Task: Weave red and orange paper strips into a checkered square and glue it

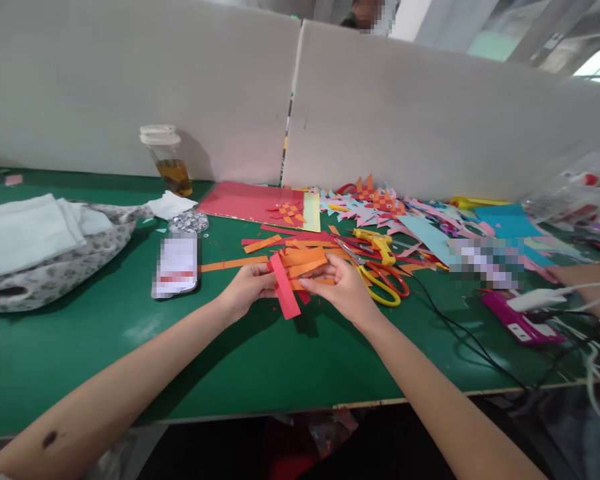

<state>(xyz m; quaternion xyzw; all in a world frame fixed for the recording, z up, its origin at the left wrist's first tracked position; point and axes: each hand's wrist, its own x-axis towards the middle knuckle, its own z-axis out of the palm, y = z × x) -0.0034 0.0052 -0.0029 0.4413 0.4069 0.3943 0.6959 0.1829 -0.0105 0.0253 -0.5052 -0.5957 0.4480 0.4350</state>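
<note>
Above the green table, my left hand (249, 288) pinches the left side of a red paper strip (286, 293) that crosses some orange ones. My right hand (337, 283) grips the right ends of the orange paper strips (307, 261), thumb on the near side. Red and orange strips overlap between the two hands; how they interlace is too small to tell. Beyond them lie loose strips (260, 244). Just right of my right hand rest scissors (384, 287) with yellow and orange handles, and a yellow glue gun (377, 241).
A phone (177, 263) lies at left, near a patterned cloth (80, 267) and a lidded cup (167, 163). Woven paper fish (380, 200) and cut strips pile up at the back. A pink power strip (523, 323) with cables is at right, by another person's arm (587, 283).
</note>
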